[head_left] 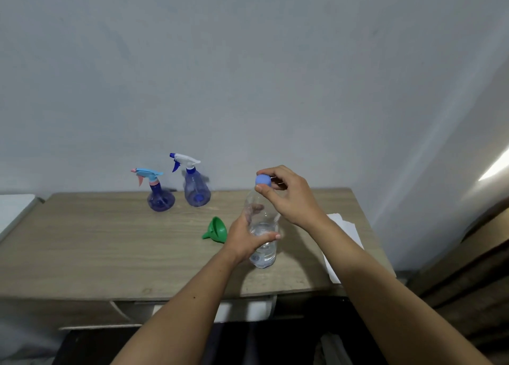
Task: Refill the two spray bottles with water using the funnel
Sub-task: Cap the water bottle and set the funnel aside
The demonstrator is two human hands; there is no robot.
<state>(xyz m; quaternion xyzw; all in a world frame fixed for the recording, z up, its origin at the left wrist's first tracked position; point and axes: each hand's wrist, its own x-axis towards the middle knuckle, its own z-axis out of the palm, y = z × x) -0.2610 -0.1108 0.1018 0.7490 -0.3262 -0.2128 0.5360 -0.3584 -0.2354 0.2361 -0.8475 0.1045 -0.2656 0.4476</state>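
Our right hand (286, 196) pinches the round blue cap (263, 179) of a clear plastic water bottle (263, 235) between thumb and fingertips, while our left hand (245, 238) wraps its fingers and thumb around the bottle's middle, holding it upright on the table (96, 243). The bottle is only partly full: clear water sits in its lower part, and the upper part looks empty. Just to the left of it, one green plastic funnel (216, 229) lies on its side, spout pointing toward the near left. Farther back stand two spray bottles, both upright, both of translucent blue-violet plastic, trigger heads facing left. The left spray bottle (159, 196) is squat with a bulbous base and a light blue head with pink trim; the right spray bottle (197, 188) is taller and cone-shaped, with a white head and dark blue trigger. We cannot tell whether either holds liquid. The tabletop is pale wood-grain laminate, and a white sheet of paper (344, 235) lies at its right edge, partly under our right forearm.
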